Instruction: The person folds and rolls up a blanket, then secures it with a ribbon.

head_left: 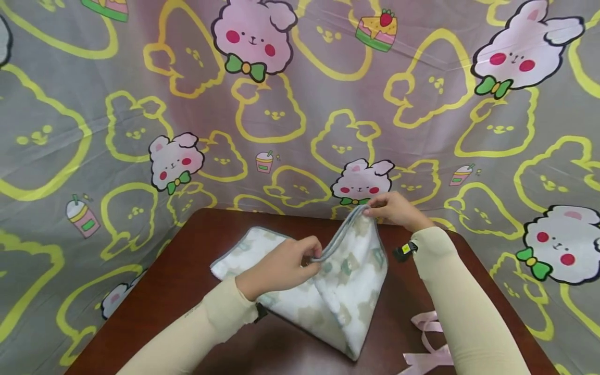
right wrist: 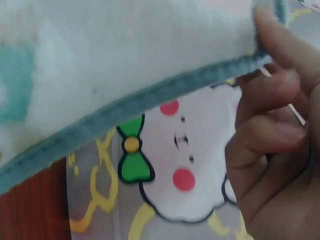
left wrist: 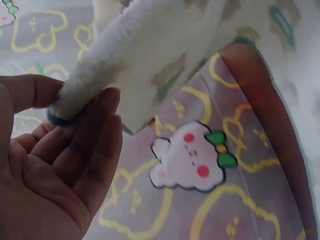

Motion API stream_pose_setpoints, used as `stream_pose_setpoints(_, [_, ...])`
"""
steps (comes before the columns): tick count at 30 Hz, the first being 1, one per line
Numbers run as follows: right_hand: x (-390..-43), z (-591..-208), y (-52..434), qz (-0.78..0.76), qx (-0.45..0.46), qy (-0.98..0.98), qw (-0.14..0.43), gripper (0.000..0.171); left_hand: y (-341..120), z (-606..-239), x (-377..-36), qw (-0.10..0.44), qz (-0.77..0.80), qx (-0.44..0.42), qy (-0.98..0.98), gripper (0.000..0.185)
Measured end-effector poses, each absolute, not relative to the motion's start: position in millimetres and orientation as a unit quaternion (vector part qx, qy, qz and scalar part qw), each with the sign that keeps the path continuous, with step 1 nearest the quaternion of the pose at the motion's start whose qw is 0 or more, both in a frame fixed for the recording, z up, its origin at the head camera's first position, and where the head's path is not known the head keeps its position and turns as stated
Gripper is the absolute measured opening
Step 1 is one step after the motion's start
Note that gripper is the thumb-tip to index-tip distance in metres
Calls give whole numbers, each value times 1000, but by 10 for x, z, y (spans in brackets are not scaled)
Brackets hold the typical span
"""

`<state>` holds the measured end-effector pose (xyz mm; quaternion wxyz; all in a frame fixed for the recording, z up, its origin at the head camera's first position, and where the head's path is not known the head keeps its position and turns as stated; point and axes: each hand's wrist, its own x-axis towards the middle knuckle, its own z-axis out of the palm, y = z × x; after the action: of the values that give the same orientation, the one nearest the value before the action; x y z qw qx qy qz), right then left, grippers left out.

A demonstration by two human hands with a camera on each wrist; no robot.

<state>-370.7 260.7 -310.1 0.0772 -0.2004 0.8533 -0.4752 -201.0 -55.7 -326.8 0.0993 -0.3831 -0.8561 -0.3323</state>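
A fluffy white towel [head_left: 349, 291] with beige and green patches and a grey-blue stitched border is partly lifted off the table. My left hand [head_left: 288, 262] pinches its edge near the middle; in the left wrist view thumb and fingers meet on the fuzzy rim. Farther back and higher, my right hand [head_left: 391, 208] pinches a corner, which the right wrist view shows between thumb and forefinger. Between the hands the border hangs in a slack double line. One flap of the towel lies out to the left, and a folded point hangs down toward the front.
A pink ribbon [head_left: 428, 359] lies loosely on the brown table [head_left: 187, 291], beside the right forearm and partly hidden by it. Behind and around the table hangs a grey curtain [head_left: 300, 156] printed with rabbits and yellow outlines.
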Motion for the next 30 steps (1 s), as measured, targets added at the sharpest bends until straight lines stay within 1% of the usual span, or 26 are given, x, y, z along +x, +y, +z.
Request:
stream_pose_setpoints(4, [-3774, -3049, 2304, -466, -200, 856, 101, 36, -743, -3270, -2049, 69, -346, -341, -871, 15])
stream_pose_setpoints(7, [-3804, -3019, 2104, -489, -202, 841, 113, 35, -852, -3243, -2066, 48, -364, -328, -870, 16])
stream_pose_setpoints(13, [-3902, -3014, 1812, -540, -228, 802, 116, 32, -1037, -3155, -2130, 35, -397, -302, -866, 20])
stream_pose_setpoints(15, [-3921, -3014, 1716, -558, -240, 786, 116, 32, -1112, -3129, -2156, 33, -401, -292, -867, 24])
stream_pose_setpoints(19, [-3959, -2995, 1540, -565, -246, 781, 105, 33, -1267, -3071, -2206, 27, -410, -274, -870, 37])
stream_pose_setpoints(21, [-3976, -3000, 1446, -565, -243, 782, 98, 34, -1353, -3050, -2228, 27, -410, -261, -873, 41])
stream_pose_setpoints(26, [-3957, -3051, 1189, -550, -247, 794, 75, 40, -1597, -3069, -2281, 8, -427, -217, -878, 41])
stream_pose_setpoints(30, [-3931, -3138, 969, -524, -268, 807, 56, 45, -1754, -3154, -2311, -13, -443, -185, -877, 39])
